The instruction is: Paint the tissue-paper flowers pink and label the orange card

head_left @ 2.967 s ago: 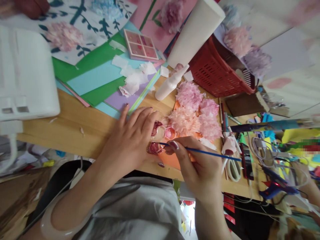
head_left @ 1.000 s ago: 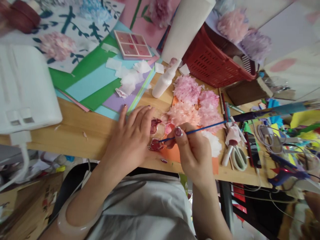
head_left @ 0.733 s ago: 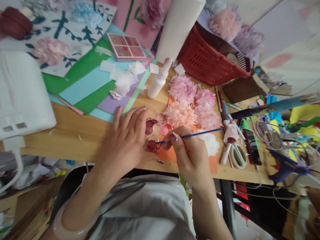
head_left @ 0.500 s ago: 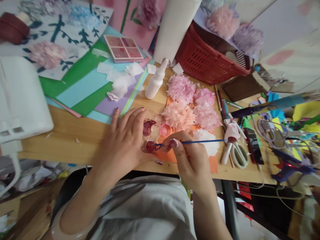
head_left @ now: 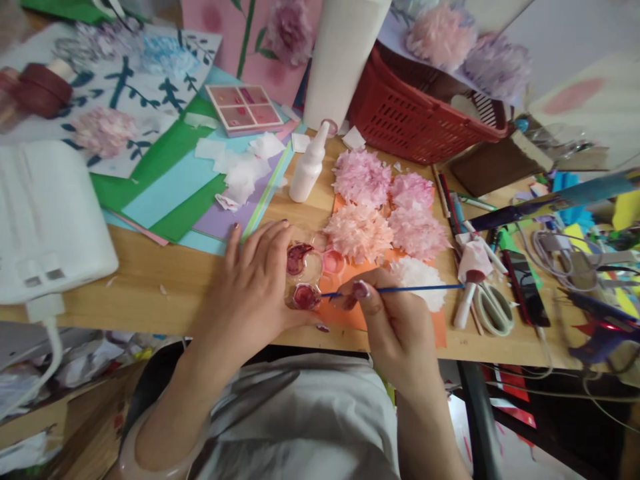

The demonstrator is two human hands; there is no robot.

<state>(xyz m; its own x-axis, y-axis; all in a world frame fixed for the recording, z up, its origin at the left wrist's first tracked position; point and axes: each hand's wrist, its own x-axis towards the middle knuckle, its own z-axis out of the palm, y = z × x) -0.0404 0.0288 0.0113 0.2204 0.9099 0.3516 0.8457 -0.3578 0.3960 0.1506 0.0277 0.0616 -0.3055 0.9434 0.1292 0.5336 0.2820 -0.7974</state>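
At the far left of the frame a white plastic device [head_left: 45, 220] sits on the wooden table [head_left: 150, 287]. Right of it, in the upper left, lie overlapping green, blue and lilac paper sheets [head_left: 170, 180] with white tissue scraps [head_left: 240, 170] on them, and a small pink makeup palette [head_left: 244, 108] above these.

Just left of centre, the left hand [head_left: 250, 287] lies palm down on the table with its fingers spread and uncurled. The fingertips rest on the left edge of a clear paint palette [head_left: 313, 267], whose small round wells hold dark red and pink paint. A white glue bottle [head_left: 307, 167] lies tilted on the table above the palette, apart from it.

At centre, the right hand [head_left: 395, 327] is pinched closed around a thin blue paintbrush [head_left: 415, 289], thumb and fingers gripping it near the bristle end. The brush lies almost level, its handle pointing to the right, and its tip is in the lowest dark red well, just beside the left hand's thumb. The two hands are near each other but not touching.

Above the right hand, pink, peach and white tissue paper flowers [head_left: 360, 230] are clustered on an orange card [head_left: 345, 313]. A red basket [head_left: 415, 120] stands in the upper middle. Scissors [head_left: 493, 313] lie to the right of the flowers, among cables and pens.
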